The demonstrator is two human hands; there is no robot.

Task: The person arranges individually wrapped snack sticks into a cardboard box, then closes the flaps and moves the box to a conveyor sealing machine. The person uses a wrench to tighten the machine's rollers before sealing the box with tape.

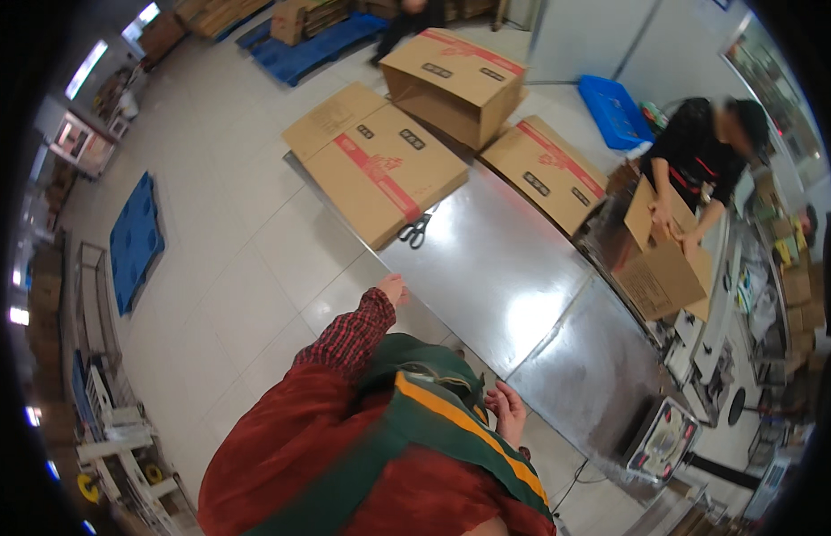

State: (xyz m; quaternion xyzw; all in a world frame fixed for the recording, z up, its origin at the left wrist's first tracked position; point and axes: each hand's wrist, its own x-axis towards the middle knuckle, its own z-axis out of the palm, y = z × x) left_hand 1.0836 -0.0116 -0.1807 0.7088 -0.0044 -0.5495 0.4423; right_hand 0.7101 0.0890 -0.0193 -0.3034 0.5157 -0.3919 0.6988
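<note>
My left hand point(393, 289) is near the edge of a stainless steel table point(495, 248), fingers partly curled; whether it holds anything is unclear. My right hand point(506, 406) hangs beside the table's near edge with loosely bent fingers and nothing in it. Black-handled scissors point(416, 231) lie on the steel, their blades partly under a closed cardboard box point(388, 167) with a red band. An open-ended cardboard box point(452, 67) stands behind it, its opening facing the table. Another printed box point(546, 171) sits along the table's far side.
Across the table a person point(703, 151) handles an open carton point(660, 278). A platform scale point(662, 439) stands at the table's right end. Blue pallets point(137, 241) lie on the floor at left and at the back. A blue crate point(613, 112) is by the wall.
</note>
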